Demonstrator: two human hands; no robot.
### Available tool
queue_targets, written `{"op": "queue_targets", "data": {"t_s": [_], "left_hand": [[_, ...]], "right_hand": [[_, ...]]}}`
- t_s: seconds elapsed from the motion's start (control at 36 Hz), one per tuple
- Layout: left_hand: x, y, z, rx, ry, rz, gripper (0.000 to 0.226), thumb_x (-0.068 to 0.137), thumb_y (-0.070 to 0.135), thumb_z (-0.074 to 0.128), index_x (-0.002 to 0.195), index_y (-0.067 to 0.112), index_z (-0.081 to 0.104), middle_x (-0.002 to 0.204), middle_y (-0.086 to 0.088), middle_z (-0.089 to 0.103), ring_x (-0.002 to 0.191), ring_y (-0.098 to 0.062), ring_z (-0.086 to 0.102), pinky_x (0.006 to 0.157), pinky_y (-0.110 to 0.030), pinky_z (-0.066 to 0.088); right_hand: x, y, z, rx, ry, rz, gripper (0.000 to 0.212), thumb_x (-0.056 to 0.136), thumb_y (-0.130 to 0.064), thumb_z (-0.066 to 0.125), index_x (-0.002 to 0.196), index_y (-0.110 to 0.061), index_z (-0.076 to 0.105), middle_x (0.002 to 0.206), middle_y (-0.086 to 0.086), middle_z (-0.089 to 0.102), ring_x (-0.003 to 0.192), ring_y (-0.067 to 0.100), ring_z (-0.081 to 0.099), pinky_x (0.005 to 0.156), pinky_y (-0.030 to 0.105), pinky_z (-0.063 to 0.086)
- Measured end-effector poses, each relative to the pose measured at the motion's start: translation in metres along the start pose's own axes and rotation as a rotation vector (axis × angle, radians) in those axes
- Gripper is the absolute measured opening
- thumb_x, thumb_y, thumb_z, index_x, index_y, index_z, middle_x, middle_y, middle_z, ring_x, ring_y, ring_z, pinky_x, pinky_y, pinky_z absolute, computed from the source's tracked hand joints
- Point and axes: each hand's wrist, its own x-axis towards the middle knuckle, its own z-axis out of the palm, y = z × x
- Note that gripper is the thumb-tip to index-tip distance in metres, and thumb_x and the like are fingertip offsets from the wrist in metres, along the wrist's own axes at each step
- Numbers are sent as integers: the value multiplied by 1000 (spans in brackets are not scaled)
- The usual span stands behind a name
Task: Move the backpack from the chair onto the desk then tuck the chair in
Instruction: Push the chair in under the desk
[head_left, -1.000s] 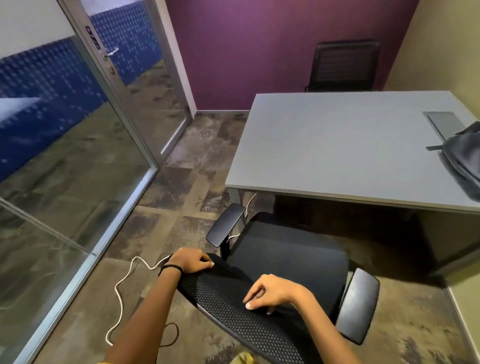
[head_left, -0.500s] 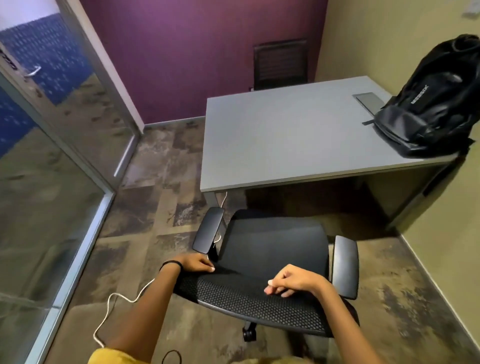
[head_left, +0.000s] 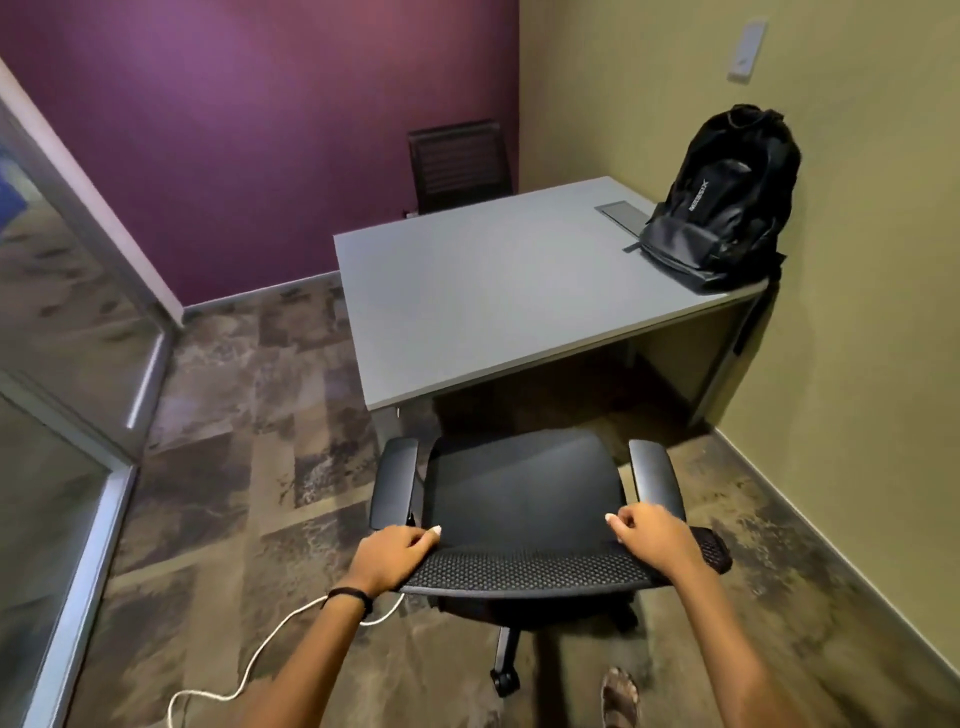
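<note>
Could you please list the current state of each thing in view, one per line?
backpack: upright on the desk, leaning against the wall
desk: top bare apart from the backpack
chair: not tucked in, seat just short of the desk edge
left hand: gripping the backrest top
right hand: gripping the backrest top
far chair: behind the desk, at the purple wall
white cable: loose on the floor
</note>
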Motion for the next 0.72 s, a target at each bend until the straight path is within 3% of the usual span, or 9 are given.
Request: {"op": "queue_targets", "data": {"t_s": [0.17,0.22,0.31,0.36,0.44,0.58,0.72], "left_hand": [[-26,-14,12,-51,304,280,36,97,42,40,98,25,72,94,2,74,88,-15,64,76,-31,47],[-29,-13,14,-39,371,345,29,96,39,45,97,26,71,95,7,75,88,-13,65,77,-28,47],[-35,-10,16,-25,401,363,33,94,45,43,99,27,71,98,9,75,91,-11,65,80,-30,47],[-38,-9,18,-31,402,354,34,95,43,41,99,26,70,99,7,74,94,-15,64,83,-33,45],[-39,-9,18,15,347,357,33,99,36,38,103,22,68,103,2,73,99,-21,62,85,-34,41],[-40,-3,11,92,231,444,61,93,52,15,110,21,65,110,-1,72,100,-22,63,86,-36,47],[-37,-5,9,119,157,487,47,97,49,28,119,25,61,116,2,70,104,-16,63,91,-34,47]], "right_hand": [[-27,-2,-1,-64,102,2,41,95,-43,41,80,-15,67,79,4,69,76,23,62,56,29,37],[-32,-2,1,-58,136,16,41,95,-43,43,70,-19,63,69,0,64,69,20,59,51,27,32],[-37,-6,2,-51,156,35,47,95,-40,44,52,-23,41,54,-6,45,52,10,45,45,22,21],[-40,-8,3,-60,155,26,48,96,-39,43,51,-24,35,55,-4,45,53,12,44,46,25,23],[-45,-7,5,-60,157,40,46,96,-39,41,55,-20,44,65,3,55,61,19,49,55,30,30],[-51,-4,9,-59,177,63,44,97,-38,40,65,-11,55,76,12,65,69,26,57,61,32,36],[-60,0,14,-33,248,80,44,97,-35,41,57,-18,43,66,5,55,63,23,49,60,32,32]]}}
